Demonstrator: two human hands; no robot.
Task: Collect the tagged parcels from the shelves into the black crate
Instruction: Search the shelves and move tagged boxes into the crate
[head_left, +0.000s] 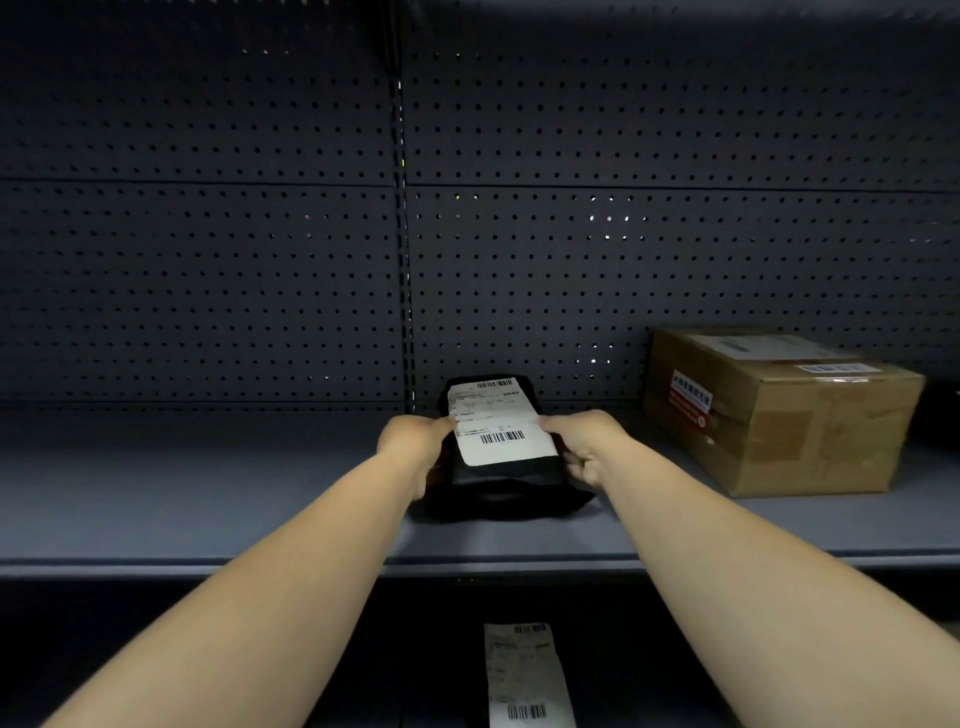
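A black bagged parcel (506, 483) with a white barcode label on top lies on the grey shelf (208, 499) near its middle. My left hand (415, 447) grips its left side, fingers curled round the edge. Its right side is held by my right hand (582, 447), thumb at the label's edge. Both arms reach forward from the bottom of the view. The black crate is not in view.
A taped cardboard box (779, 410) with labels stands on the same shelf to the right. On the dark shelf below lies another parcel, showing its white barcode label (524, 675). A dark pegboard (260, 260) backs the shelves.
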